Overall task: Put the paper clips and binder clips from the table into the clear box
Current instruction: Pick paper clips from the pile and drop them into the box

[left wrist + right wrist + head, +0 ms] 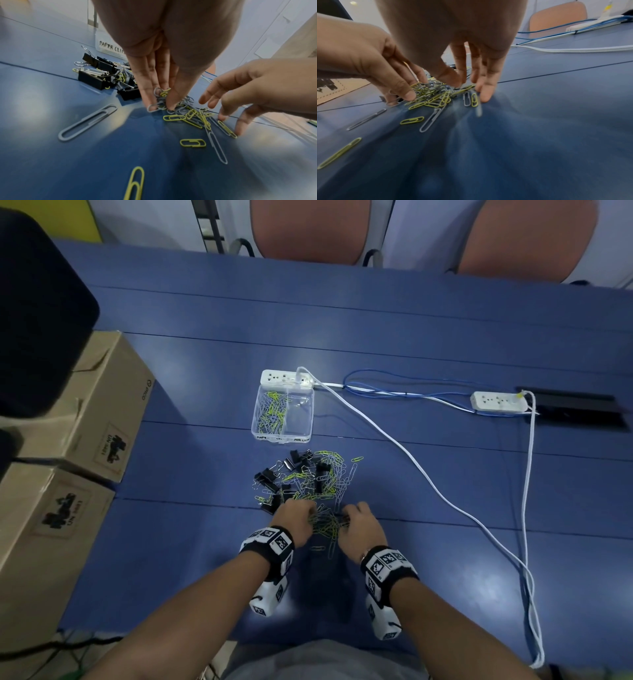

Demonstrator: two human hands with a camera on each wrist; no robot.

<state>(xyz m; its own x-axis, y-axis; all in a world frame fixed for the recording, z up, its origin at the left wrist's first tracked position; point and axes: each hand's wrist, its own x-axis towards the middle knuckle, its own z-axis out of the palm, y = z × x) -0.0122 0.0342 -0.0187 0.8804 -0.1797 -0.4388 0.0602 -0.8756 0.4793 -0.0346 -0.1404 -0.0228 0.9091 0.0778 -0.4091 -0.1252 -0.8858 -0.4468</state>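
Spanning the whole scene, the blue worktop (411, 337) carries everything, with two cardboard boxes (85, 419) off to the left of the fingers. Beyond the fingers, well past the pile, sits the clear box (301, 419), its left compartment already part-filled with paper clips and its right one seemingly bare, though the clear plastic makes that hard to judge. A white power strip (286, 377) touches the box's far edge, and its white cable (428, 477) runs off to the right of the fingers. Just ahead of the fingers lies the heap: black binder clips (270, 477) towards the left and far side, yellow and grey paper clips (329, 522) spreading back between both hands. The left hand (296, 520) has its fingers (154, 81) held close together, thumb meeting them to pinch a few paper clips. The right hand (361, 527) has fingers (486, 86) spread, tips down on the worktop among the clips, gripping none that shows.
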